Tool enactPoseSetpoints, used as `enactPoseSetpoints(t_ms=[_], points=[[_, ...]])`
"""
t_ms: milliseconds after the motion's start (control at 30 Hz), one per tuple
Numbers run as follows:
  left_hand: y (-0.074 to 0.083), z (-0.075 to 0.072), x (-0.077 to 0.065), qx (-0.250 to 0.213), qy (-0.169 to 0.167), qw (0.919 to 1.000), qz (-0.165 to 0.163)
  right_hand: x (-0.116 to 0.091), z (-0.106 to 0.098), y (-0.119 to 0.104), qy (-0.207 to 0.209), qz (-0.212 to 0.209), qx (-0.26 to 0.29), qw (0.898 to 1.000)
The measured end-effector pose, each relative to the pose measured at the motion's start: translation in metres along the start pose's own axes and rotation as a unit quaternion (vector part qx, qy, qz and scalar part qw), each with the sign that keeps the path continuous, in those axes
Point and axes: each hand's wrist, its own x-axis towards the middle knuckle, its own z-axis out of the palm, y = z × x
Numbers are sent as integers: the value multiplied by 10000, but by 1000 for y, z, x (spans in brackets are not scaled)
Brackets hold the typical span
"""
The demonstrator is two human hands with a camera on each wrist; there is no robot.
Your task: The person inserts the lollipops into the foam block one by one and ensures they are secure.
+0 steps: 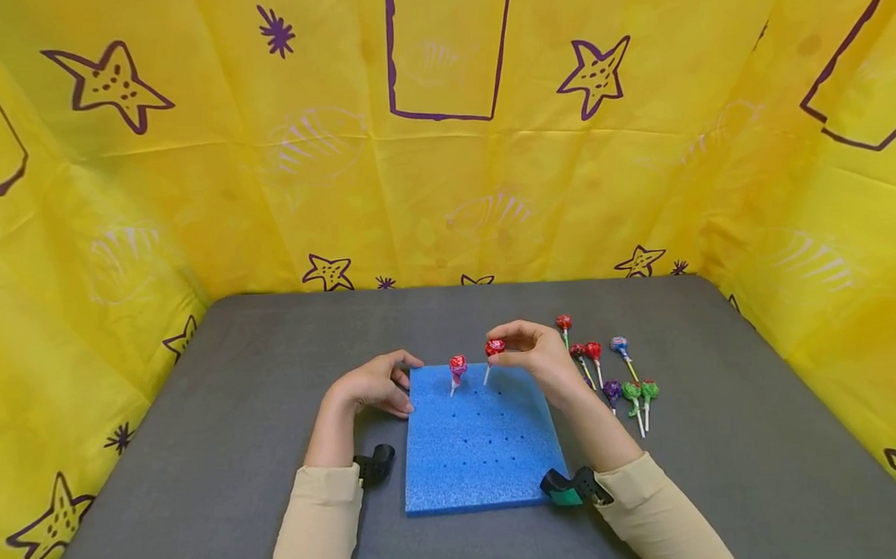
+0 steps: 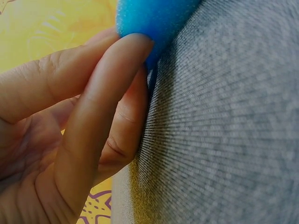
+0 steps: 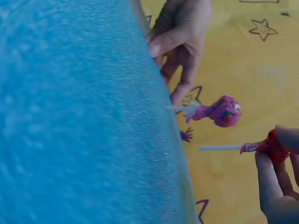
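Observation:
My right hand [image 1: 536, 359] pinches a red-wrapped lollipop [image 1: 495, 347] by its candy head, with the white stick pointing down. In the right wrist view the stick's tip stands clear of the blue foam board [image 3: 93, 121]. A pink-and-red lollipop [image 1: 458, 367] stands in the board, its stick stuck in near the far edge; it also shows in the right wrist view [image 3: 224, 111]. My left hand [image 1: 377, 384] holds the board's far left corner, with thumb and bent fingers at the edge. The left wrist view shows the thumb [image 2: 119, 70] against the foam.
Rows of small holes dot the board [image 1: 480, 486]. To the right on the grey table [image 1: 734, 467] lie several loose lollipops, among them a blue one [image 1: 619, 344], a purple one [image 1: 612, 390] and a green one [image 1: 650, 389]. Yellow patterned cloth [image 1: 444, 188] surrounds the table.

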Motion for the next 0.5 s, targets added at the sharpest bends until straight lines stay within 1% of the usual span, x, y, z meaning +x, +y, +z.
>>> enactPoseSetpoints(t_ms=[233, 500], points=[[-1, 0, 0, -50, -13, 10000, 43, 1, 5, 5, -34, 88, -322, 9994], [-1, -1, 1, -66, -37, 9999, 71, 2, 7, 9, -93, 189, -257, 9994]])
